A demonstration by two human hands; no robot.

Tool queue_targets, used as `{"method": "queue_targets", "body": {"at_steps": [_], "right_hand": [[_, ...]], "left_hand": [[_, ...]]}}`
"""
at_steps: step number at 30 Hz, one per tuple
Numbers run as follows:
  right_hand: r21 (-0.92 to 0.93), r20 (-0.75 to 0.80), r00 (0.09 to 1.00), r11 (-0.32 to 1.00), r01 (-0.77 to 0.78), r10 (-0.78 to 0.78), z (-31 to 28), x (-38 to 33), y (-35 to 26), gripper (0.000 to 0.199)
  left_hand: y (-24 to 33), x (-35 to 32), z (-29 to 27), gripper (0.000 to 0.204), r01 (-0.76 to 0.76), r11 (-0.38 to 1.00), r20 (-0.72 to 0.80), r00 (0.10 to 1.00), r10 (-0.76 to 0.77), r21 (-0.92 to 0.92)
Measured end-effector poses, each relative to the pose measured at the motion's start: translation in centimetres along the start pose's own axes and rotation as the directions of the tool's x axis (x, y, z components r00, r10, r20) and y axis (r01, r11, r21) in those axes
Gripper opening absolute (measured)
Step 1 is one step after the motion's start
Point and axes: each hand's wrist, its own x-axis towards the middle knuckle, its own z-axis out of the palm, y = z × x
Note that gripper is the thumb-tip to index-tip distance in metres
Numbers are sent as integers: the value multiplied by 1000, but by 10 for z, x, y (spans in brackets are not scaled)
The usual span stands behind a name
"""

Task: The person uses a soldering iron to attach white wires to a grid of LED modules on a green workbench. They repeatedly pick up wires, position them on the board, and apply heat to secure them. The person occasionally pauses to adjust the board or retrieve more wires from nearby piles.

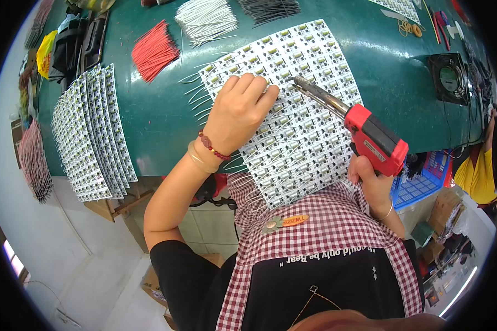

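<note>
A sheet of white circuit boards [309,132] in a grid lies in front of me, its near end over the table edge by my apron. Thin white wires stick out along its left side. My right hand [370,179] is closed round the grip of a red and black soldering gun [378,138]. The gun's dark metal tip points left, over the upper middle of the sheet. My left hand [243,107] is over the sheet's left part, just left of the tip, with fingers curled together. Whatever they pinch is hidden beneath them.
On the green table [154,121], bundles of red wires [156,51], white wires [206,21] and black wires [269,8] lie beyond the sheet. Stacked board sheets [94,135] stand at the left. A small black fan [448,79] is at the right, above a blue crate [422,185].
</note>
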Motion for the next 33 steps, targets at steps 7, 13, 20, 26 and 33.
{"method": "queue_targets", "body": {"at_steps": [7,13,20,26,33], "right_hand": [[231,3,998,971,-61,62,-2,8,-11,16],[239,22,998,969,-58,54,-8,19,-17,15],[110,81,997,993,-30,21,-9,26,-11,48],[222,46,992,967,-123,115,-6,29,-18,17],[104,70,990,986,-133,126,-4,31,-23,21]], "left_hand": [[1,0,-1,24,-15,999,-15,1000,16,37],[5,4,-11,24,61,995,-160,986,-47,85],[9,0,3,27,96,994,-98,991,-91,51],[10,2,5,28,84,995,-73,994,-80,50],[10,3,4,27,76,996,-60,996,-73,40]]}}
